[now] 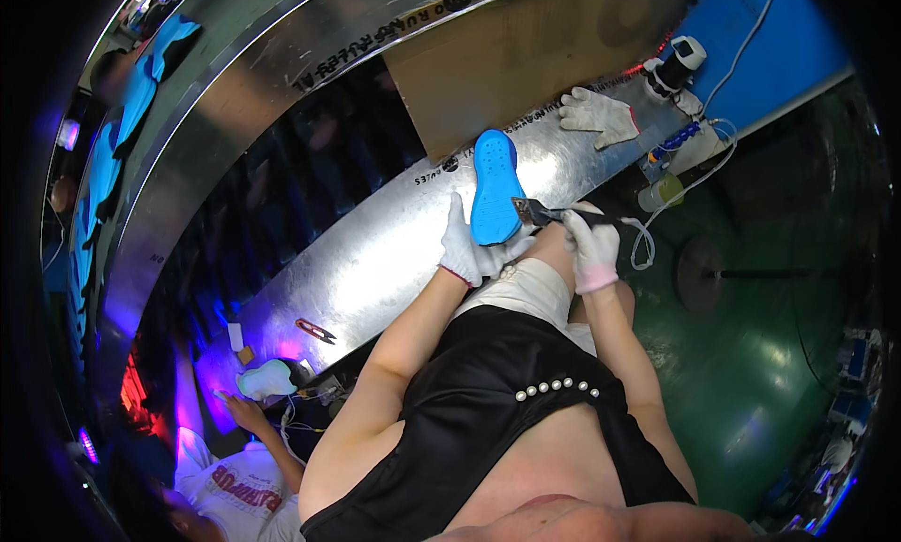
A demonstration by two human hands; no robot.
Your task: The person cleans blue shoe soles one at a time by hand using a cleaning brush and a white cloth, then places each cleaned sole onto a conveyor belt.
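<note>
My left hand (pixel 472 253), in a white glove, holds a bright blue shoe sole (pixel 497 190) by its lower end. The sole stands out lengthwise over the metal bench, with small holes in its far part and ridges nearer me. My right hand (pixel 593 246), also gloved in white, is closed round a black-handled flat brush (pixel 544 213). A thin white tube (pixel 646 237) appears to run to the handle's end. The brush head is at the sole's right edge; whether it touches cannot be told.
The shiny bench (pixel 375 242) carries red-handled thread snips (pixel 315 331) and a spare white glove (pixel 599 117). Brown cardboard (pixel 526 54) stands behind. Blue soles (pixel 108 167) line the far left. A co-worker's hand (pixel 246 412) is near a pale sole (pixel 267 380) at lower left.
</note>
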